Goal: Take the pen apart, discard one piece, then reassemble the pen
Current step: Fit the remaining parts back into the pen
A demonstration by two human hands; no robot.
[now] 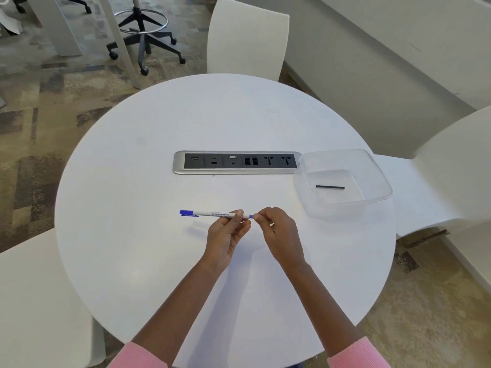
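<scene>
A white pen (212, 214) with a blue cap at its left end is held level above the round white table (132, 208). My left hand (225, 235) pinches the barrel near its right end. My right hand (279, 232) pinches the small blue end piece (251, 216) at the pen's right tip with thumb and forefinger. A thin black rod (330, 187) lies in the clear plastic container (377, 176) at the right of the table.
A silver and black socket panel (180, 163) is set into the table's middle. White chairs stand at the far side (247, 38), right (438, 168) and near left (34, 288). A wheeled stool base (144, 35) stands on the carpet beyond.
</scene>
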